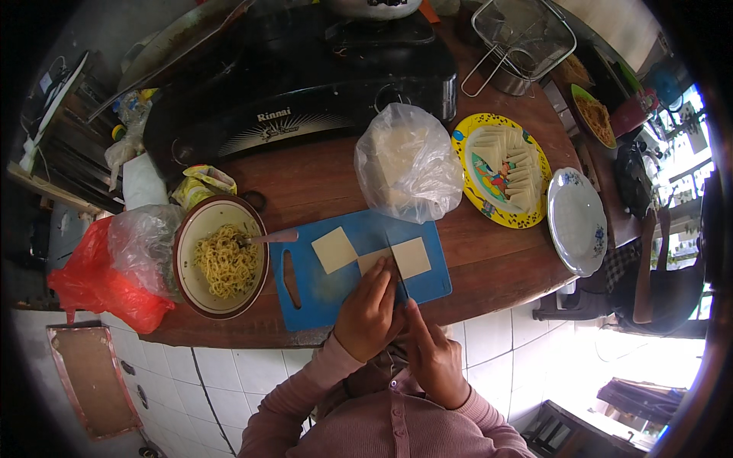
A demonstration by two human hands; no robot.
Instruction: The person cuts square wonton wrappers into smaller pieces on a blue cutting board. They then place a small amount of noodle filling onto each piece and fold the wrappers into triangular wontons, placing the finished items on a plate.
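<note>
On a blue cutting board (303,301) lie pale square dough wrappers, one at the left (334,250) and one at the right (411,258). Between them a third wrapper (372,260) is partly hidden under my left hand (369,309), whose outstretched fingers press on it. My right hand (437,353) grips a knife (398,271) by its handle. Its dark narrow blade points away from me, beside my left fingertips and along the right wrapper's left edge. A clear plastic bag (408,164) with more pale sheets rests at the board's far edge.
Left stands a bowl (183,263) of noodles with a spoon (276,237), beside red (107,278) and clear plastic bags. A black gas stove (305,99) fills the back. Rightward are a yellow plate (467,137) of folded or cut wrappers, a white plate (576,221) and a wire basket (561,38).
</note>
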